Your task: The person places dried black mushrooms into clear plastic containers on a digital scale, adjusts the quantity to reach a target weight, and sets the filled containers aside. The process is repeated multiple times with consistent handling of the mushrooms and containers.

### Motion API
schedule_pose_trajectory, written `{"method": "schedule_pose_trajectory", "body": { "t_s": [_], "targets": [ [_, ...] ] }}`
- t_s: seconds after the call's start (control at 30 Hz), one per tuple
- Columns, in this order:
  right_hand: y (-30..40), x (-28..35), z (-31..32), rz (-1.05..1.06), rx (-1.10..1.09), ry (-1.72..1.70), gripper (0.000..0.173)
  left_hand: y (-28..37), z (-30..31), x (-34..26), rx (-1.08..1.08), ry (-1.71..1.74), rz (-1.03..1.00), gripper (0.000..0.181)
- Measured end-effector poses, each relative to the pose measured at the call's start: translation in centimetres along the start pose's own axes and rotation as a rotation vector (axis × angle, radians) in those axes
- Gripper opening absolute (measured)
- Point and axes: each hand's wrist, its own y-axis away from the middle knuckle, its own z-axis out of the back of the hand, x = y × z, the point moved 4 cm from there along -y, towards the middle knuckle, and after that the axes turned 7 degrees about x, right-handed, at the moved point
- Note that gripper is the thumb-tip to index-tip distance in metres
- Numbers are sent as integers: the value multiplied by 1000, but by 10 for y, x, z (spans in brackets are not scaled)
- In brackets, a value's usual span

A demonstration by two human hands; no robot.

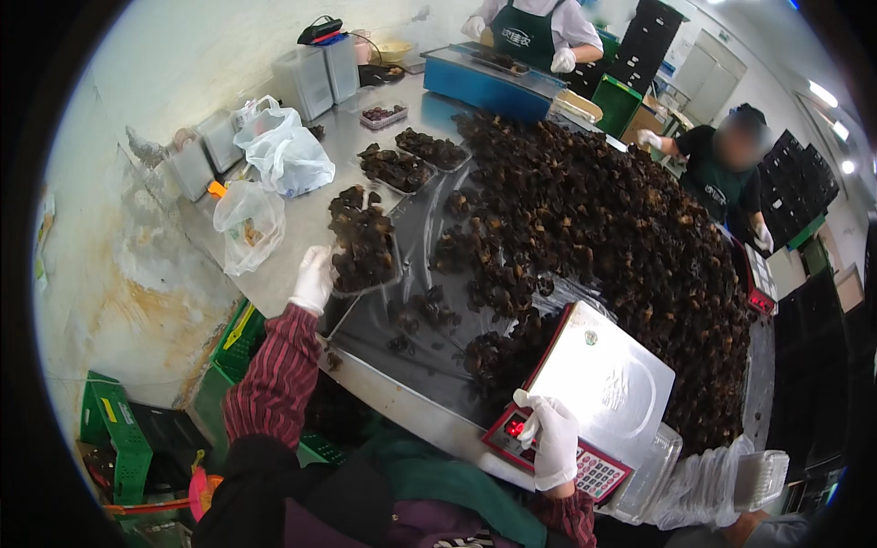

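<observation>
My left hand (314, 279), in a white glove, grips the near left side of a clear plastic tray (363, 240) heaped with dark wood ear mushrooms. That tray rests near the table's left side. My gloved right hand (553, 438) is over the front panel of a red digital scale (603, 370), between its lit red display and its keypad. Its fingers are apart, with nothing visible in them. Nothing lies on the scale's bare steel plate. Beyond the scale spreads a large pile of loose wood ear (589, 212).
Two more filled trays (397, 170) and plastic bags (284, 151) lie farther back. Stacked empty trays (706, 472) stand right of the scale. One co-worker (527, 34) stands behind a blue box-shaped unit (479, 82); another (726, 157) is near a second scale (757, 277). Green crates (116, 438) sit lower left.
</observation>
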Motion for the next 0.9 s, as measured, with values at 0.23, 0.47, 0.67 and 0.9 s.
{"method": "schedule_pose_trajectory", "body": {
  "t_s": [0.23, 0.47, 0.67, 0.9],
  "targets": [
    [-9, 7, 2, 18, -62, 49, 26, -95, 55, 45, -148, 98, -19, 11],
    [-20, 12, 3, -7, -84, 12, 24, -166, 53, 77, -171, 13, 36, 12],
    [-26, 18, 24, -29, -196, 19, 22, -229, 8, 94, -194, -73, 40, 14],
    [-21, 38, 72, 90, -468, 2, 19, -275, -36, 117, -184, -131, 150, 16]
  ]
}}
